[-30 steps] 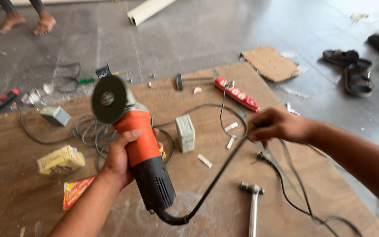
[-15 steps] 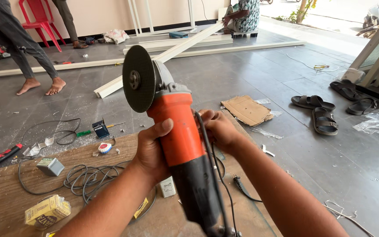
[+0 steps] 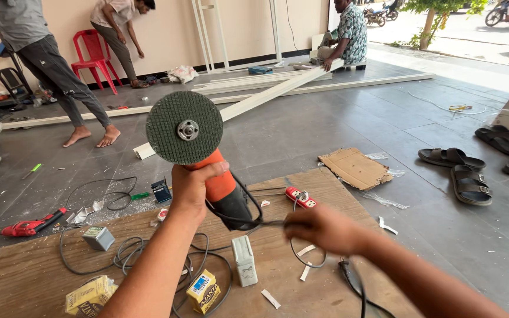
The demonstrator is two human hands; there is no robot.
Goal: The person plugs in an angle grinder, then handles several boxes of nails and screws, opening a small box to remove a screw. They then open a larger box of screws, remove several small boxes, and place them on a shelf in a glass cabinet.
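Grinder (image 3: 207, 159) higher, left hand (image 3: 191, 187) wrapped.

Cluttered board near the hands, open floor beyond it.

The left hand (image 3: 191, 187) holds an orange angle grinder (image 3: 207, 165) up above the wooden board (image 3: 25, 277), its disc raised over the clutter; the right hand (image 3: 319, 228) hovers blurred at the black cord (image 3: 254, 222). Below them, passage is blocked by tangled cables (image 3: 131, 256), a white adapter block (image 3: 244, 260), small yellow boxes (image 3: 202, 290) and a red power strip (image 3: 300, 198). The board's near right corner lies barer. On the far side, grey floor (image 3: 301, 129) is open up to the long white frame bars (image 3: 266, 97); sandals (image 3: 460, 171) and cardboard (image 3: 354, 168) sit to the right.
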